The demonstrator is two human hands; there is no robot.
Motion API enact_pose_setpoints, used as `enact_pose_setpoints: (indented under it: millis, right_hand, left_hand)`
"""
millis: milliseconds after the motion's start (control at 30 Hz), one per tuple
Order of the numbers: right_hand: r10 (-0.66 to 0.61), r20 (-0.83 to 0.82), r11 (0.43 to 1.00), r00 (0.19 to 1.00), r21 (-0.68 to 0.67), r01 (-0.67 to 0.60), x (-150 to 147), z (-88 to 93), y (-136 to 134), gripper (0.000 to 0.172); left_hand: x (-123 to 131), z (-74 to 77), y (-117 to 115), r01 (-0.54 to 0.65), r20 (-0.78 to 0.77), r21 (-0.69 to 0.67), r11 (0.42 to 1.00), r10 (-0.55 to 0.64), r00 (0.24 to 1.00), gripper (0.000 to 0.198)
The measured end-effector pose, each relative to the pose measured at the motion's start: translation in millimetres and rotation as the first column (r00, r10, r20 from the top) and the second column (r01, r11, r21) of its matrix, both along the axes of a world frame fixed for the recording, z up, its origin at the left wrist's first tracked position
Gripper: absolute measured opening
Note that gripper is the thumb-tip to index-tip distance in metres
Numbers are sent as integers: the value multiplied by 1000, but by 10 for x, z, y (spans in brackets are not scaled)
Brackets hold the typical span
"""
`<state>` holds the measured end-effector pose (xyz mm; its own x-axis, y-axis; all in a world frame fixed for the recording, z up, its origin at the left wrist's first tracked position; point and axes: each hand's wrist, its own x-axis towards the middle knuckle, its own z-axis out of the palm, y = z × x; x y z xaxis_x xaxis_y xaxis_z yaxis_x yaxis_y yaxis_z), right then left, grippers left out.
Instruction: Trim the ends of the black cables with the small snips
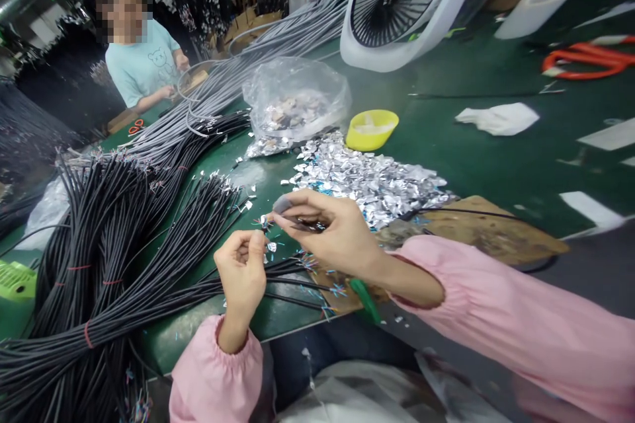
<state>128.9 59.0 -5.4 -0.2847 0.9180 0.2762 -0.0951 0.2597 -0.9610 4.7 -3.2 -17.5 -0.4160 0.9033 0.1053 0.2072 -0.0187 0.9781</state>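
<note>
My left hand (242,272) is closed in a pinch on a black cable, mostly hidden by the fingers. Just above its thumb shows the cable's stripped end (264,222), with thin coloured wires fanning out. Close beside it, my right hand (337,231) is curled around a small dark metal tool (312,225); its exact kind is hidden by the fingers. A grey cover (282,205) sits on a right fingertip. Below the hands, more black cables (290,285) lie with their coloured wire ends on a worn brown board (489,228).
Bundles of black cables (114,244) fill the left. Silver foil scraps (367,178) are heaped ahead, near a clear plastic bag (297,92) and a yellow cup (372,129). A white fan (401,6), orange-handled scissors (585,59) and another person (143,59) are farther off.
</note>
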Motion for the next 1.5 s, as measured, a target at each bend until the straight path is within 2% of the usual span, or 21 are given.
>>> enact_pose_setpoints:
  millis: [67, 167, 233, 300, 467, 633, 767, 867, 933, 1067, 1167, 1367, 1433, 1500]
  right_hand:
    - [69, -37, 990, 997, -123, -73, 9, 33, 8, 20]
    - [203, -136, 918, 970, -318, -237, 21, 73, 35, 34]
    - [240, -205, 878, 949, -371, -302, 27, 83, 52, 40]
    - [233, -242, 864, 942, -393, -314, 29, 82, 63, 41]
    - [214, -263, 841, 941, -440, -314, 33, 80, 75, 28]
    - [185, -254, 815, 949, -500, -293, 56, 93, 84, 32]
    - [195, -147, 858, 970, -454, -241, 76, 81, 95, 28]
    - [177, -53, 940, 983, -288, -184, 85, 79, 86, 18]
    - [134, -4, 979, 991, -155, -133, 88, 84, 66, 14]
    - [102, 116, 995, 988, -18, -100, 96, 90, 28, 14]
    - [124, 130, 992, 984, 5, -125, 98, 88, 29, 14]
    - [257, 46, 964, 965, -90, -252, 60, 25, 73, 18]
    - [246, 44, 966, 968, -92, -241, 50, -4, 97, 17]
    - [169, 33, 983, 985, -78, -166, 56, -14, 127, 17]
  left_hand:
    - [5, 12, 4, 1, -20, 7, 1000, -1, 1000, 27]
    - [10, 36, 15, -2, -61, 34, 999, 4, 998, 25]
    - [12, 51, 24, 6, -85, 51, 999, -2, 996, 23]
    - [16, 60, 32, 9, -102, 67, 998, -2, 995, 20]
    - [13, 32, 40, -11, -140, 174, 985, 36, 990, 12]
    - [-18, -39, 28, -28, -244, 260, 965, 94, 965, 10]
    - [-25, -44, 11, -39, -371, 287, 957, 149, 917, 11]
    - [-9, -33, -1, -44, -421, 254, 966, 152, 894, 14]
    - [4, -28, -8, -49, -391, 197, 979, 125, 912, 15]
    - [15, -18, -4, -39, -274, 129, 991, 73, 959, 12]
    - [11, -21, 14, 8, -241, 125, 992, 23, 970, 21]
    - [-27, -20, 12, 226, -201, 229, 947, -181, 963, 16]
    - [-74, 3, -12, 273, -199, 264, 925, -225, 954, 17]
    - [-145, 15, -35, 341, -198, 221, 914, -300, 933, 22]
